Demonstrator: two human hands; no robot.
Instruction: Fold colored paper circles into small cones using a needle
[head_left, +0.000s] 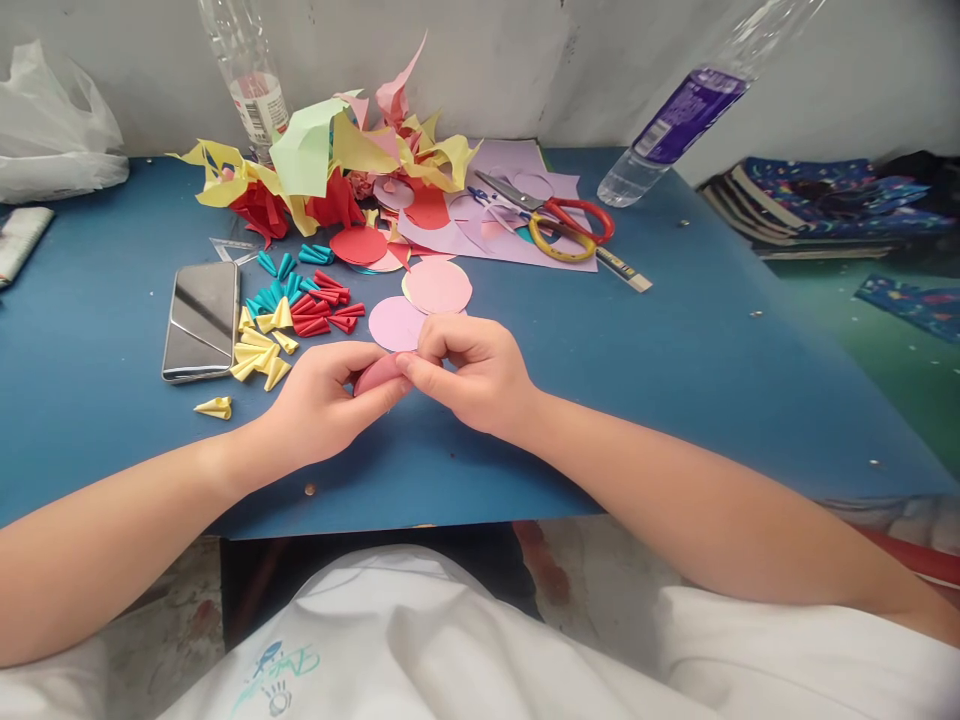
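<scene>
The left forearm (pixel 161 505) is slanting in from eight o'clock and the right forearm (pixel 675 485) from four, while left hand (pixel 326 398) and right hand (pixel 480 378) are pinching, thumb tips (pixel 412 367) apparently touching.

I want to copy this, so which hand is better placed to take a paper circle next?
Probably the right hand: the light pink paper circle lies just beyond it, while the left hand is nearer the yellow paper cones. Both hands hold curved pink paper.

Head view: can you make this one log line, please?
left hand: holding curled pink paper | right hand: pinching its end | nearby: small red paper cones
</scene>
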